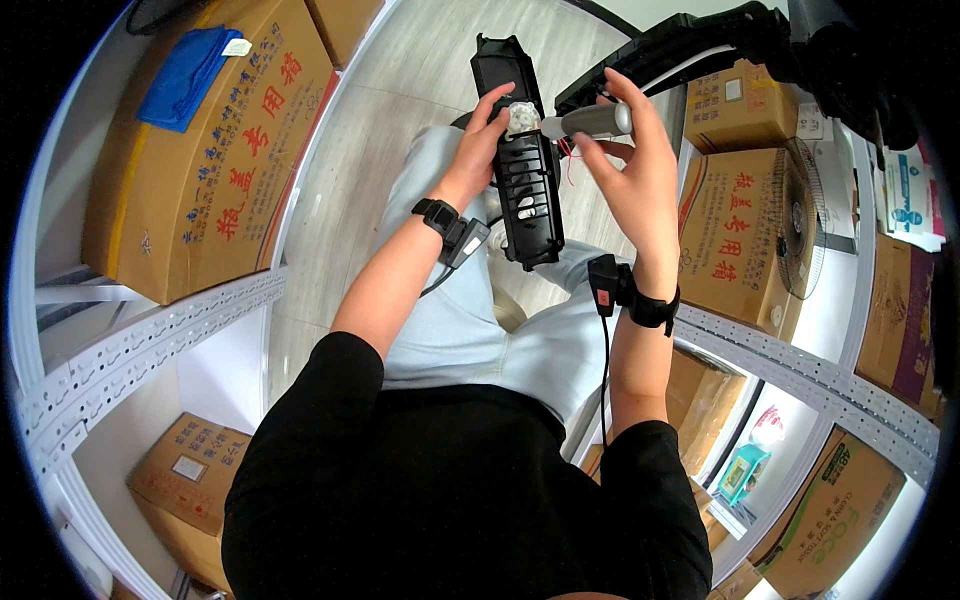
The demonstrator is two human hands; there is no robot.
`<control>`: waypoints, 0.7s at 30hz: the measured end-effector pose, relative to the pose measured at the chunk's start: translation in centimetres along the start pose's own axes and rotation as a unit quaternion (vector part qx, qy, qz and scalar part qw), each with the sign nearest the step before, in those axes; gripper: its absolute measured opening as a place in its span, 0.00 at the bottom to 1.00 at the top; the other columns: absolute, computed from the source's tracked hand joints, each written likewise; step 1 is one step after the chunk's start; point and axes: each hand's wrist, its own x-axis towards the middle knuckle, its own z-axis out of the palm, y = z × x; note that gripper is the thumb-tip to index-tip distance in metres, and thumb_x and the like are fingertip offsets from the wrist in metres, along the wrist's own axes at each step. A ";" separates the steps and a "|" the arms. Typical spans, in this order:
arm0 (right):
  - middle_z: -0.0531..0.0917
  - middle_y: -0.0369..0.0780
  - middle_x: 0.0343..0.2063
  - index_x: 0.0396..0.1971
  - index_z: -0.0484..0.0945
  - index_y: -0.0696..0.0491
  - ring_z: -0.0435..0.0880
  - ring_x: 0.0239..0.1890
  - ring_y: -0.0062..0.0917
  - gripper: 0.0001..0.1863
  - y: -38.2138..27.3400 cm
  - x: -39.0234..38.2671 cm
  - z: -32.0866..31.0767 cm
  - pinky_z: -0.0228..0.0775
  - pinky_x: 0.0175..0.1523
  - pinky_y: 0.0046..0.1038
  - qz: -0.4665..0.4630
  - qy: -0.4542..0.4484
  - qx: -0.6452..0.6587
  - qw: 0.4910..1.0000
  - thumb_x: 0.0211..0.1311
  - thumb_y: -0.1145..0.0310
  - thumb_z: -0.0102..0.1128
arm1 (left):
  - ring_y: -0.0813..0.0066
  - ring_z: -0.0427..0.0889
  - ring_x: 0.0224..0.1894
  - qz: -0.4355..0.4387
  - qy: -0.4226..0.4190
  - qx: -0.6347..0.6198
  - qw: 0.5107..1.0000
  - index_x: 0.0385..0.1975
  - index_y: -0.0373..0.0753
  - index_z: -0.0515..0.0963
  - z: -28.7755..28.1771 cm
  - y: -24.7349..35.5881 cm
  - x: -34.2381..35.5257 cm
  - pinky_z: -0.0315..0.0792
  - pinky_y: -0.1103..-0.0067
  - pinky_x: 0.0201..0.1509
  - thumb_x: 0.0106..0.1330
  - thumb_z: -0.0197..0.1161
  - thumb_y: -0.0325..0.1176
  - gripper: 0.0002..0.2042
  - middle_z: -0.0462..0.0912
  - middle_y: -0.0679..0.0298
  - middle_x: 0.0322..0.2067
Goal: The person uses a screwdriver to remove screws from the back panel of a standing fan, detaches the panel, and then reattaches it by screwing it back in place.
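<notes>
Counted at the middle: one long black housing (533,205) with slots, one whitish piece (521,121) at its upper part, one grey cylinder (600,122) just to the right, one thin red wire (571,165) beneath, two bare hands, two black wrist straps (437,214) with a small boxy device each. Below, pale plank floor (400,75) and light-blue trousers (435,330); to the left, one large brown carton (235,150) topped by one blue cloth (188,78); to the right, one wire-grilled fan (803,220) before stacked cartons (735,235). Housing near the knees, long side pointing away from the body. Left hand (475,155) closed on the housing's left edge, forearm reaching up and inward; right hand (635,150) raised, fingers and thumb wide around the cylinder, impossible to tell whether gripping.
</notes>
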 end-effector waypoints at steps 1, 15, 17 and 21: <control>0.81 0.42 0.38 0.53 0.74 0.50 0.84 0.34 0.29 0.26 0.2 0.0 0.0 0.80 0.35 0.24 -0.019 0.001 0.017 1.000 0.51 0.72 0.70 | 0.77 0.74 0.49 -0.005 0.001 -0.002 1.000 0.62 0.50 0.66 0.1 0.2 -0.1 0.71 0.79 0.52 0.73 0.46 0.28 0.18 0.72 0.64 0.52; 0.81 0.43 0.43 0.54 0.74 0.47 0.83 0.37 0.28 0.25 -0.8 0.0 0.2 0.79 0.37 0.25 0.012 -0.013 -0.001 1.000 0.54 0.75 0.66 | 0.76 0.72 0.52 0.000 0.000 -0.008 1.000 0.62 0.51 0.66 -0.3 0.0 0.0 0.68 0.78 0.56 0.73 0.47 0.29 0.19 0.71 0.64 0.54; 0.82 0.41 0.44 0.55 0.74 0.48 0.83 0.38 0.26 0.25 -0.9 0.0 0.1 0.79 0.39 0.25 0.009 -0.020 -0.012 1.000 0.55 0.75 0.66 | 0.76 0.71 0.52 0.000 0.006 0.001 1.000 0.62 0.51 0.66 -0.4 -0.3 0.1 0.68 0.78 0.56 0.73 0.47 0.29 0.19 0.71 0.64 0.54; 0.83 0.38 0.44 0.56 0.73 0.48 0.84 0.40 0.22 0.25 -0.7 -0.2 0.2 0.79 0.41 0.23 0.002 -0.028 -0.005 1.000 0.56 0.74 0.67 | 0.75 0.71 0.53 0.000 0.002 -0.017 1.000 0.62 0.51 0.66 -0.3 -0.1 0.0 0.67 0.78 0.57 0.73 0.47 0.29 0.19 0.70 0.64 0.56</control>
